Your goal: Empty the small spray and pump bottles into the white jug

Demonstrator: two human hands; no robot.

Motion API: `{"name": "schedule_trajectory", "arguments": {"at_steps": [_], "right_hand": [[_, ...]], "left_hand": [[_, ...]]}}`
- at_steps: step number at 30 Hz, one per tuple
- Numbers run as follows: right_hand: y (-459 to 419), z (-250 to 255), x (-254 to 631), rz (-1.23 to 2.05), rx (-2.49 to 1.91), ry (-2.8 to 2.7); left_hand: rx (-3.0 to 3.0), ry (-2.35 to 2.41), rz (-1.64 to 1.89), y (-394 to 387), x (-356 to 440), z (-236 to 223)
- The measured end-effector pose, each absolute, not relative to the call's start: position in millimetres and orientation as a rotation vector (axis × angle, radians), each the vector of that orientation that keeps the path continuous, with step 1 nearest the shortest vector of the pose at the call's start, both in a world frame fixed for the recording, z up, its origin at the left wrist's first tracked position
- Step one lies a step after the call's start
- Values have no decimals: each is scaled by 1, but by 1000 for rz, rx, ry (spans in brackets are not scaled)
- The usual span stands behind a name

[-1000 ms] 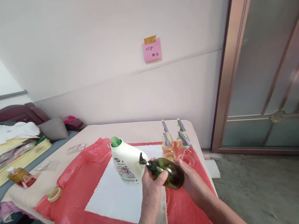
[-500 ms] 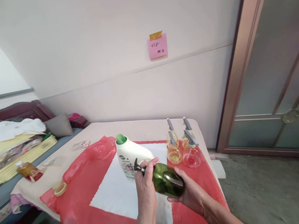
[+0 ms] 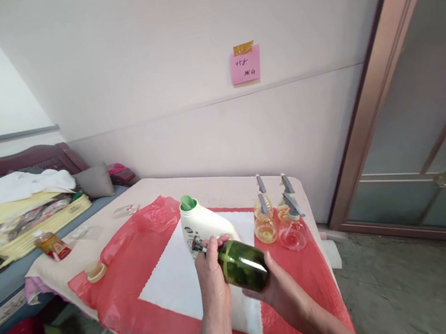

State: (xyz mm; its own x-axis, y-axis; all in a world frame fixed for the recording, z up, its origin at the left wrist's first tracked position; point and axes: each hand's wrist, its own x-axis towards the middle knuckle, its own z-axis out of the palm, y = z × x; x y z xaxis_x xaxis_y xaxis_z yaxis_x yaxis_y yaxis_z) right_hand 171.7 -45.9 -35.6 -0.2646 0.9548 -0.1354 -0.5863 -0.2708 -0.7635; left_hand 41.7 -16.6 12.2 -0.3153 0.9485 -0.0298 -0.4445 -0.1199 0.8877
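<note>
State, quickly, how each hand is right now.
Left hand: closed on the green pump bottle, near its neck.
Right hand: holding the same bottle at its base.

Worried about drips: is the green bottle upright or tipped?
Tipped: held by left hand and right hand, the green bottle slants sideways, its pump leftmost.

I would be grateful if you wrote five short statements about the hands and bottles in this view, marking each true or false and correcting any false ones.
1. The left hand grips the green bottle near its pump. True.
2. The green bottle stands upright. False: it is held tipped sideways.
3. The right hand is at the base end of the green bottle. True.
4. Four spray bottles are at the right side of the table. True.
5. The spray bottles lie on their sides. False: they stand upright.
</note>
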Motion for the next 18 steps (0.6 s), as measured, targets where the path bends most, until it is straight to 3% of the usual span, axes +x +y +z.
{"name": "schedule_trajectory", "arguments": {"at_steps": [4, 14, 18], "right_hand": [[-44, -37, 177, 2124, -754, -567], [-48, -31, 178, 1642, -484, -777], [-49, -28, 179, 1856, -527, -681]], "left_hand": [[1008, 1163, 1546, -19, 41, 14], [650, 988, 1695, -11, 44, 6], [670, 974, 1697, -12, 42, 5]]}}
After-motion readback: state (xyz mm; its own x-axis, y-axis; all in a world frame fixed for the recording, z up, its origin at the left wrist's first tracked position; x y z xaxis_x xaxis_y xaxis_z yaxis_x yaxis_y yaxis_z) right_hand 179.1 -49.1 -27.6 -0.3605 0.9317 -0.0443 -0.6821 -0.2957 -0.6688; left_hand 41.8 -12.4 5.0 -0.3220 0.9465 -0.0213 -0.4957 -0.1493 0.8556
